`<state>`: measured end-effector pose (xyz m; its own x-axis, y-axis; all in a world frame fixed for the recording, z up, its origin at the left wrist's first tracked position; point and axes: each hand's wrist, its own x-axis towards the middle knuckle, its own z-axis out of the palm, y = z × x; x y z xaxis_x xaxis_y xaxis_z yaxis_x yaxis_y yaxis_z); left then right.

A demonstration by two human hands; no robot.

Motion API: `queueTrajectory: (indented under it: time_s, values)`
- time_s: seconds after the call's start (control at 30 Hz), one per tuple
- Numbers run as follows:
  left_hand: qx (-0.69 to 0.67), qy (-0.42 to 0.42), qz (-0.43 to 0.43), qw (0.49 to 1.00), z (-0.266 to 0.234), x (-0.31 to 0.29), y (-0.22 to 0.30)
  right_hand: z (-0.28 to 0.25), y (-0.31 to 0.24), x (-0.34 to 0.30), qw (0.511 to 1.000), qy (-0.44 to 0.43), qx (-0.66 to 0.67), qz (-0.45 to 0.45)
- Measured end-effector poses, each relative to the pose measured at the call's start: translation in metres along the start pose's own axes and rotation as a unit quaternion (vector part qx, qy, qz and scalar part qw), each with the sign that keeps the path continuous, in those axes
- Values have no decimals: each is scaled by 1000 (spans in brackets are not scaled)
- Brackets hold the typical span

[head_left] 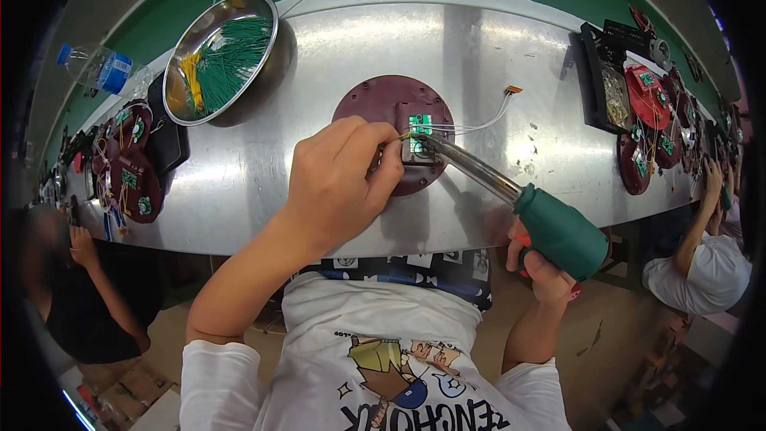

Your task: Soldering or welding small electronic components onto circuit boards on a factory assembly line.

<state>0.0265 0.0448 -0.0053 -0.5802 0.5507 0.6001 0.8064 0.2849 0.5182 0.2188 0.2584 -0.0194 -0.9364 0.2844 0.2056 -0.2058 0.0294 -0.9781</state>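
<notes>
A round maroon plastic housing (363, 96) lies on the metal bench with a small green circuit board (420, 124) at its middle. My left hand (339, 172) is over the housing's left half, thumb and forefinger pinched on a thin wire (405, 136) whose end meets the board. My right hand (546, 271) grips a green-handled soldering gun (562, 231) from below. Its metal barrel slants up and left, and the tip touches or almost touches the board beside the wire. White wires run right from the board to a small orange-brown part (512, 91) on the bench.
A steel bowl (270, 56) of green and yellow wires stands at the far left, near a plastic bottle (104, 69). Several maroon housings with boards (132, 183) lie left; more, with a red one (648, 96), lie right beside a black tray (594, 72). Other people sit at both sides.
</notes>
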Motion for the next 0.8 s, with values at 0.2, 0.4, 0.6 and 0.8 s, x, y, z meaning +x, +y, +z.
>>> queueTrajectory:
  time_s: [0.2, 0.4, 0.6, 0.8]
  values:
    - [16, -19, -3, 1000, -2, -1, 0, 5, -1, -2, 997, 48, 34, 40]
    - [26, -16, 13, 999, 0, -1, -2, 4, -2, -1, 996, 64, 48, 44]
    - [24, -9, 13, 1000, 1, -2, 0, 3, -1, -3, 997, 62, 48, 27]
    - [25, -5, 13, 1000, 2, -1, 0, 4, 1, -6, 997, 60, 21, 40]
